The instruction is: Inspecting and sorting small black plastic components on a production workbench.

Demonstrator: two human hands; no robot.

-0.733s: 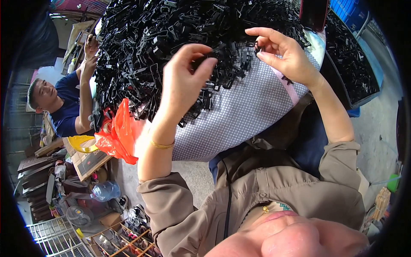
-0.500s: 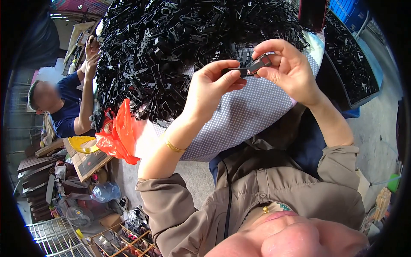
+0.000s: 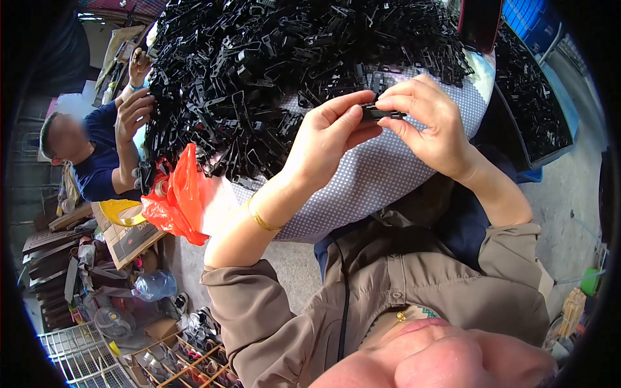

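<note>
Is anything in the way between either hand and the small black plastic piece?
Nothing visible: the left hand and right hand both pinch the black plastic piece directly. The pile of black parts lies beyond, not between. Fingers cover some of the piece, so hidden spots can't be judged.

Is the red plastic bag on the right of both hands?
No, the red plastic bag lies left of the left hand and the right hand.
</note>
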